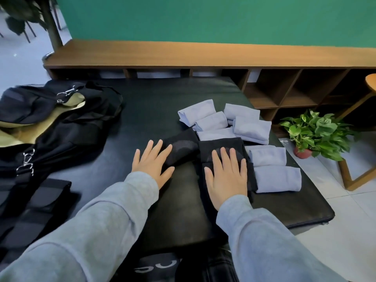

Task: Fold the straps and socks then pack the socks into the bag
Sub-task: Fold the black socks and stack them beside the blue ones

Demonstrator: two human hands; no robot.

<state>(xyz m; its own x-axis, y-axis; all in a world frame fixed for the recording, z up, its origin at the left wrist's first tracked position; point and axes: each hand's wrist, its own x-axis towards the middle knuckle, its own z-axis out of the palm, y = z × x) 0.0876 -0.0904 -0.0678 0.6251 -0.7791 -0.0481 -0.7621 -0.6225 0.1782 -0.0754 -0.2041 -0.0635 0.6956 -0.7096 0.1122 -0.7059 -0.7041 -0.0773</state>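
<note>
both hands flat on dark socks at centre frame, on the black padded counter (162,102). left hand (151,162) with fingers straight and spread, palm down on the lower end of a black sock (181,147) running up and right. right hand (226,176) likewise flat, fingers straight and close together, pressing a folded black sock (221,147) just right of the first (grip of neither hand closed round anything). folded pale blue socks (252,127) clustered above and right of the hands, two more pale blue folded pairs (274,169) just beside the right hand, toward the counter's right edge. black bag (61,123) lying open at the left of the frame, tan lining showing, metal clips (26,161) on its strap. folded black straps (40,200) at lower left, beside the left sleeve. potted green plant (317,133) on the floor at right. wooden shelf (203,55) along the green wall at the top.
</note>
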